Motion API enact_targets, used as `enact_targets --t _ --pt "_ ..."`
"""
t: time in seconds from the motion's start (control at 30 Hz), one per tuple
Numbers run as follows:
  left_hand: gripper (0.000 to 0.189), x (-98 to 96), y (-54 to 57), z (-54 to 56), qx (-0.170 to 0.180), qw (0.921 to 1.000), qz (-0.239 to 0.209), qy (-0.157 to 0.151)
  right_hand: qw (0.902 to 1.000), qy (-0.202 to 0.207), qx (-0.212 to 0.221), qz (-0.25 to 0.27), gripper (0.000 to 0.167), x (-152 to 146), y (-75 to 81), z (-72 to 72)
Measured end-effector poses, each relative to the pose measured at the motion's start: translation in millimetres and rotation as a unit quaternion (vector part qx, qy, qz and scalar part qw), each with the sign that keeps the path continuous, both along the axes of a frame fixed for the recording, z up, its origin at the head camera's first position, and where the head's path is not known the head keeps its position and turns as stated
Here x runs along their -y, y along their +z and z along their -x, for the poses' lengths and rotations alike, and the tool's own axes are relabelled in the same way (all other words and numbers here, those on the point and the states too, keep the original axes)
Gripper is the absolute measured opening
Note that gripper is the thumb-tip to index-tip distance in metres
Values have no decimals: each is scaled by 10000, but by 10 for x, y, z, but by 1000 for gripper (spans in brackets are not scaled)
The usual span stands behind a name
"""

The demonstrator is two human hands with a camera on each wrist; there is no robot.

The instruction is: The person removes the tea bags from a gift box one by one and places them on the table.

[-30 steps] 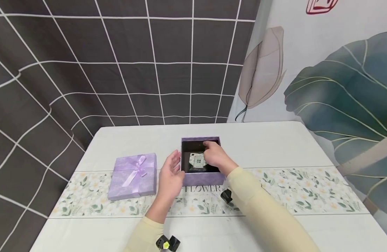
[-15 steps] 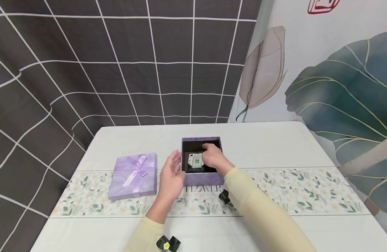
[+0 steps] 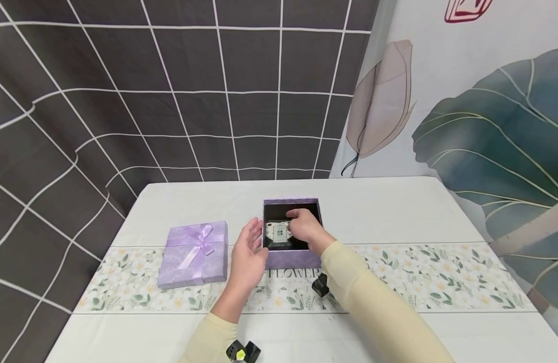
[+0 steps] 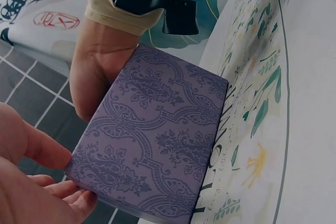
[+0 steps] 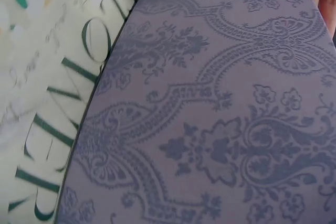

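Note:
A purple patterned gift box stands uncovered on the table, its inside dark. My left hand rests along its left side, fingers fairly straight, with the thumb at the near left corner. In the left wrist view the left hand touches that corner of the box. My right hand reaches inside and holds the right side of a small black packet with a white printed label. Part of the packet and several right fingers are hidden. The right wrist view is mostly the box's front wall.
To the left lies the box's purple lid with a ribbon bow. A white cloth with a flower-printed band covers the table. A dark checked curtain hangs behind.
My right hand has moved a little to the left inside the box, and the packet has slid left with it. The left hand, the box and the lid stay in place.

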State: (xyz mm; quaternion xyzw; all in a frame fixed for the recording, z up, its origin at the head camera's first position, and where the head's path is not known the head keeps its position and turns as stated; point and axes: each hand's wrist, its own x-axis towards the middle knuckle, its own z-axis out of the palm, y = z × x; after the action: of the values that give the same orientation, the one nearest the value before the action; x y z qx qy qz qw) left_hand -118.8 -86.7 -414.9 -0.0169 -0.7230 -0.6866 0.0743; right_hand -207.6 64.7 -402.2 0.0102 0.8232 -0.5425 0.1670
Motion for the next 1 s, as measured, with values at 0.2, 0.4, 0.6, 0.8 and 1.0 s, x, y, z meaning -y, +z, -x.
enact_targets --t 0.2,0.4,0.6,0.8,1.0 --pt "71 -3 -2 0 -11 10000 24 -13 9974 -489 193 498 51 -7 -6 7" --pt "71 3 -7 3 -47 10000 69 -21 9978 -456 108 460 41 14 -24 8" --pt "72 -14 -4 12 7 10000 59 -8 9988 -409 -61 249 38 14 7 7" --pt "74 -20 16 20 132 9998 98 134 9941 -761 -416 648 33 -98 223 -46" --pt "75 -16 1 16 117 9999 84 89 9799 -785 -563 1743 40 -478 495 -109"
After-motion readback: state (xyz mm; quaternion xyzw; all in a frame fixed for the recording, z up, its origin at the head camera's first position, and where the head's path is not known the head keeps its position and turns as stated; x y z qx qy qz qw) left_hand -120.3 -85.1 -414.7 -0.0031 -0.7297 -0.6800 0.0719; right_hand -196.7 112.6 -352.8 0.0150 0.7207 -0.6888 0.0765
